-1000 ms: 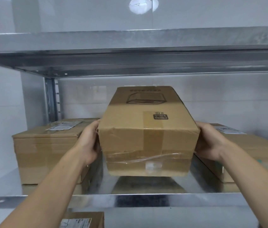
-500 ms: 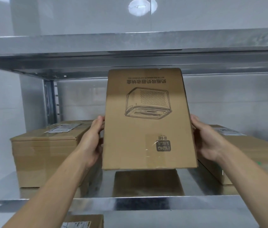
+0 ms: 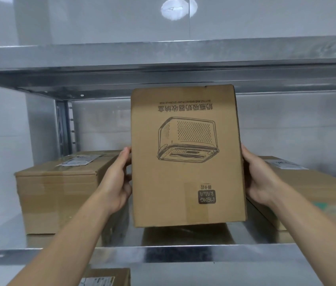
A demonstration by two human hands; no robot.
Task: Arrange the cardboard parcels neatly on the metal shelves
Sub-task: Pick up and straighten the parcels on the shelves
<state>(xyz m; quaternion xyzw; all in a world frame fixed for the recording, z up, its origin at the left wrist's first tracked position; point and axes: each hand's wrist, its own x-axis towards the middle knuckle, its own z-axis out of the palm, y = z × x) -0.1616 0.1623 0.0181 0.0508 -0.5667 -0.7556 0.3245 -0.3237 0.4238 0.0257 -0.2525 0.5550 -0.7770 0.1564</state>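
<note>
Parcel (image 3: 187,157): upright, print inverted.
Left grip (image 3: 117,182): clasps its 9 o'clock edge.
Right grip (image 3: 259,178): clasps 3 o'clock edge.

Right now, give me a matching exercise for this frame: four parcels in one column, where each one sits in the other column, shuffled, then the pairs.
1. printed parcel
2. left labelled parcel
3. right parcel
4. lower parcel

A. on the level below, at the bottom edge of view
B. gripped between left hand and right hand, print upside down
C. on the shelf, left of the left hand
D. on the shelf, behind the right hand

Pairs: 1-B, 2-C, 3-D, 4-A
</note>
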